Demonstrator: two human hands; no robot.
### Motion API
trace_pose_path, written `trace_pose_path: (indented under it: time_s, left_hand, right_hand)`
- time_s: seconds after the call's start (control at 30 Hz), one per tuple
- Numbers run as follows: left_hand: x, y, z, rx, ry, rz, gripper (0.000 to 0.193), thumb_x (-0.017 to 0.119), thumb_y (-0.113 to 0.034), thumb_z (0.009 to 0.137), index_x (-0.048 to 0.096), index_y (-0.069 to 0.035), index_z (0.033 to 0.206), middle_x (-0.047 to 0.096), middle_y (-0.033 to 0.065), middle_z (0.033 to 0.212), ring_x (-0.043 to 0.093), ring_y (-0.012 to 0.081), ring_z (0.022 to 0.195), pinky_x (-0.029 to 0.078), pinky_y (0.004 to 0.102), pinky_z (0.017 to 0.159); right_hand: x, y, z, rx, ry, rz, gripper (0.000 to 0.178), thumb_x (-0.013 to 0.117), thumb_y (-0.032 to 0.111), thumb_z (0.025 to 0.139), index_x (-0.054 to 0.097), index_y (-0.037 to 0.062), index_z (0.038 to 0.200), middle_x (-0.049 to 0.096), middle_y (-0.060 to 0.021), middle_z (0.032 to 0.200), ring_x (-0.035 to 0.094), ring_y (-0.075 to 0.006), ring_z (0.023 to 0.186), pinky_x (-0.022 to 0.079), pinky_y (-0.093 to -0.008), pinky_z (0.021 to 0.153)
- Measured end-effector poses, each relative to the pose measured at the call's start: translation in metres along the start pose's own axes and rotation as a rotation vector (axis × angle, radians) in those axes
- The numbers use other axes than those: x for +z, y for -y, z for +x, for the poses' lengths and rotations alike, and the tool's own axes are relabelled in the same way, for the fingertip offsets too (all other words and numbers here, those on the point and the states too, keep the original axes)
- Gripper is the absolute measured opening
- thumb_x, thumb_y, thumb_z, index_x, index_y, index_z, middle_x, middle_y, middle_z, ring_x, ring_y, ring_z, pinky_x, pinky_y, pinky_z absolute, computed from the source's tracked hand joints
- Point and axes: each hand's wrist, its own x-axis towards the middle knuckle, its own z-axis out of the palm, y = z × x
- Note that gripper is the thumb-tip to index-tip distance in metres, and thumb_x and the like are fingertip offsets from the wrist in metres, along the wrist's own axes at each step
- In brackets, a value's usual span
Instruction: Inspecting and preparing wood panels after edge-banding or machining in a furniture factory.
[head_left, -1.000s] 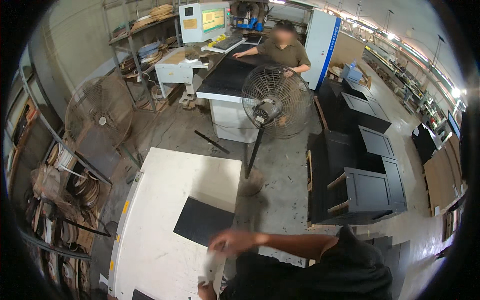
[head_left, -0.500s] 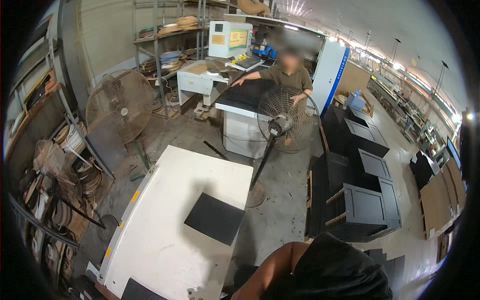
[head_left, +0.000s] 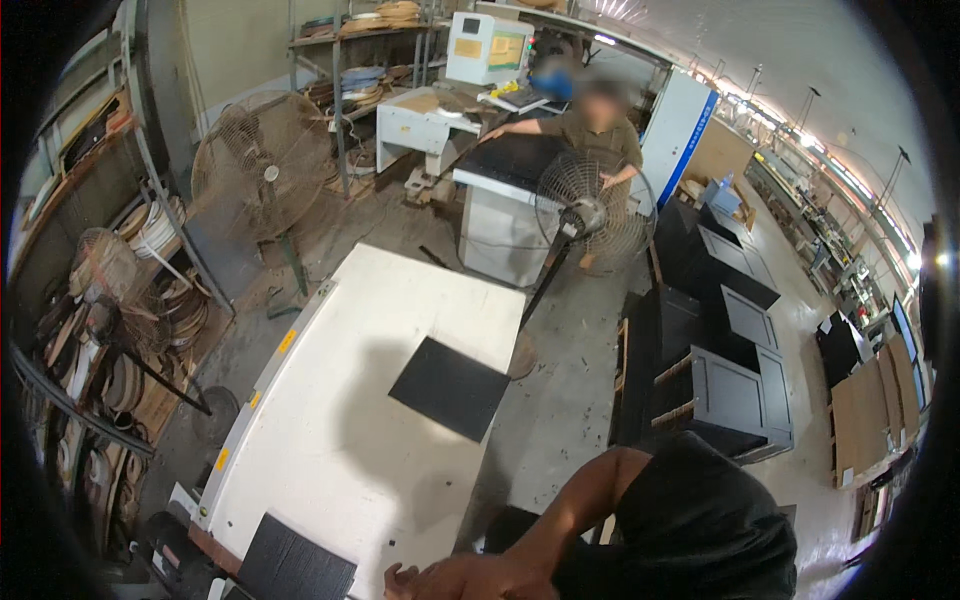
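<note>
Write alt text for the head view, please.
The wearer's bare right hand is near the right edge of a long white table bearing flat black rectangular panels. Beyond, a dark-shirted person stands behind a round metal-caged fan.

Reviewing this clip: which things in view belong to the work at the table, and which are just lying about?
Seem to belong:
- right hand, at the near end
- white table
- black panel, flat on it
- dark sheet, near-left corner

Apparently just about:
- rusty fan
- standing fan
- dark strip on the floor
</note>
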Motion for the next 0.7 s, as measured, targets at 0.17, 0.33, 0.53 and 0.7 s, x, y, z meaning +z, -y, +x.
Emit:
trace_pose_path:
  time_s: [0.17, 0.33, 0.53, 0.7]
  left_hand:
    - [-0.196, -0.17, 0.094, -0.323, -0.192, -0.652, 0.034, 0.081, -0.017, 0.087, 0.07, -0.001, 0.115, 0.076, 0.0167, 0.088, 0.075, 0.0301, 0.081, 0.059, 0.0412, 0.073]
    - [-0.215, -0.199, 0.097, -0.313, -0.148, -0.684, 0.029, 0.077, -0.013, 0.092, 0.067, -0.001, 0.117, 0.076, 0.0136, 0.088, 0.074, 0.0233, 0.081, 0.059, 0.0364, 0.072]
    - [-0.19, -0.19, 0.1, -0.29, -0.049, -0.662, 0.028, 0.076, -0.013, 0.093, 0.068, -0.002, 0.117, 0.078, 0.0137, 0.091, 0.076, 0.0223, 0.084, 0.059, 0.0351, 0.076]
    - [-0.188, -0.185, 0.1, -0.253, -0.052, -0.738, 0.028, 0.075, -0.011, 0.093, 0.068, -0.002, 0.119, 0.077, 0.0107, 0.089, 0.074, 0.0207, 0.081, 0.057, 0.0344, 0.074]
  right_hand:
    - [0.009, 0.024, 0.001, -0.172, -0.438, -0.122, 0.056, 0.064, 0.055, 0.1, 0.054, 0.0124, 0.065, 0.052, -0.0051, 0.074, 0.05, -0.0184, 0.065, 0.037, -0.0389, 0.066]
    - [0.024, 0.052, 0.026, -0.17, -0.682, -0.108, 0.056, 0.066, 0.05, 0.099, 0.05, 0.0143, 0.059, 0.048, -0.002, 0.069, 0.042, -0.0158, 0.059, 0.033, -0.0396, 0.067]
    - [0.031, 0.04, 0.018, -0.343, -0.841, -0.361, 0.053, 0.067, 0.043, 0.098, 0.051, 0.0153, 0.056, 0.048, 0.0001, 0.064, 0.041, -0.0138, 0.054, 0.029, -0.0369, 0.068]
    - [0.035, 0.056, 0.008, -0.186, -0.838, -0.446, 0.053, 0.066, 0.045, 0.098, 0.051, 0.017, 0.056, 0.049, 0.0025, 0.062, 0.046, -0.015, 0.053, 0.031, -0.0367, 0.066]
